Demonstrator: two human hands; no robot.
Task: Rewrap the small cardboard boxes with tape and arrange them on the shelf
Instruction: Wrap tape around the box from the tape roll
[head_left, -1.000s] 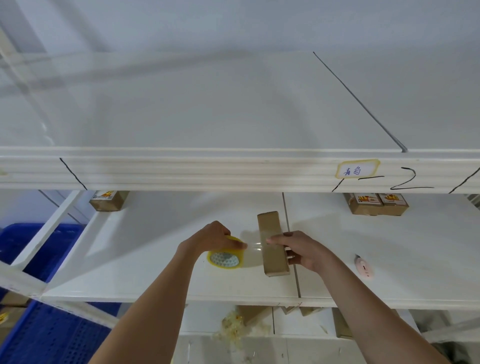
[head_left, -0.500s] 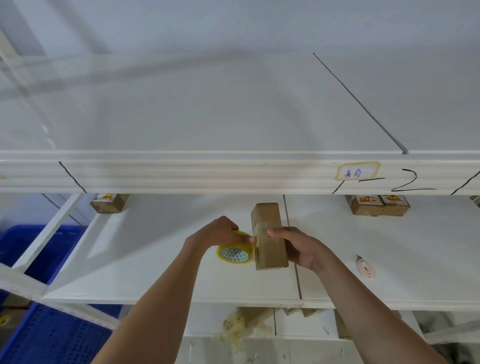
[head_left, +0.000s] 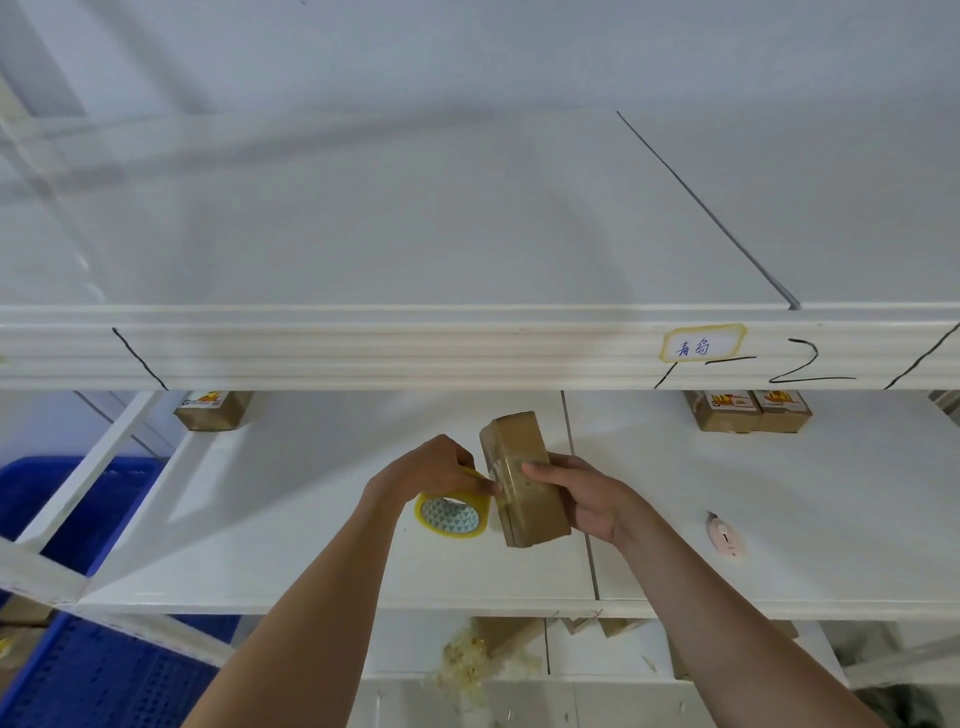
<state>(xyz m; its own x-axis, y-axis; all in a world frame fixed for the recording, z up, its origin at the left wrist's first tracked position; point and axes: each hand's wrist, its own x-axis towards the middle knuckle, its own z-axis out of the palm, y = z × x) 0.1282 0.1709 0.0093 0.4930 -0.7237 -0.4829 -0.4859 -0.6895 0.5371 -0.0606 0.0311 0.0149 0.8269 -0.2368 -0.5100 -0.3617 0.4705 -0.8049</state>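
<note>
Cardboard box (head_left: 524, 486): small, brown, oblong; held above the white middle shelf (head_left: 291, 525), tilted with its far end raised, near the seam between two shelf panels.
Right hand (head_left: 584, 496): fingers curled round the box's right side, thumb over its upper face.
Left hand (head_left: 434, 467): gripping the tape roll (head_left: 453, 512), fingertips meeting the box's left edge; roll yellow-rimmed, patterned core facing the camera, just beside the box.
Other boxes: one labelled box (head_left: 213, 410) at the back left of the same shelf; a pair of labelled boxes (head_left: 748, 410), touching side by side, at the back right.
Small pink item (head_left: 725, 535): lying on the shelf right of the right hand; kind unclear.
Upper shelf edge (head_left: 415, 353): white, ribbed, bearing a yellow-bordered handwritten label (head_left: 701, 345) and black marker lines.
Blue crate (head_left: 67, 670): lower left, beyond the shelf frame.
Lower shelf: pale shredded scraps (head_left: 478, 665) and brown cardboard pieces.
</note>
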